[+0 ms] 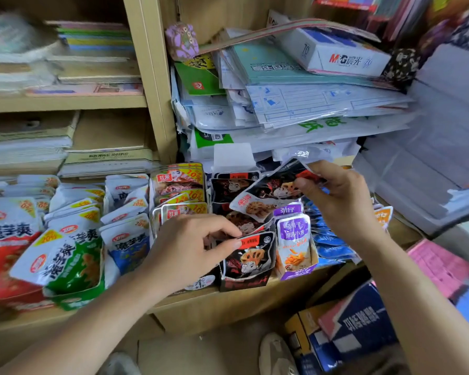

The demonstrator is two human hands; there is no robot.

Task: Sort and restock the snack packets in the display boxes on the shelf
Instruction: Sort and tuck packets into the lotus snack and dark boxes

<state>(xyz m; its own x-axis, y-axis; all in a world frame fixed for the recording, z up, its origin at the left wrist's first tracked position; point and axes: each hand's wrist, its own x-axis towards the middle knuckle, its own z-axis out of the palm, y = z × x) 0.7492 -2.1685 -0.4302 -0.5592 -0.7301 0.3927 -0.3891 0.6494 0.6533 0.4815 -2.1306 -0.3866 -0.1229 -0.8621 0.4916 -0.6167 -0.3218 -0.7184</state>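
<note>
Packets gripped in my right hand tilt just above the black display box on the shelf; my left hand pinches its front packet. I judge they go in down-left.

Both bare forearms reach forward, the left from the lower left, the right from the lower right. The left hand lies palm down, thumb and forefinger pinching the top edge of a black packet. The right hand, held higher, grips a tilted packet by its end; its hidden fingertips seem curled beneath.
</note>
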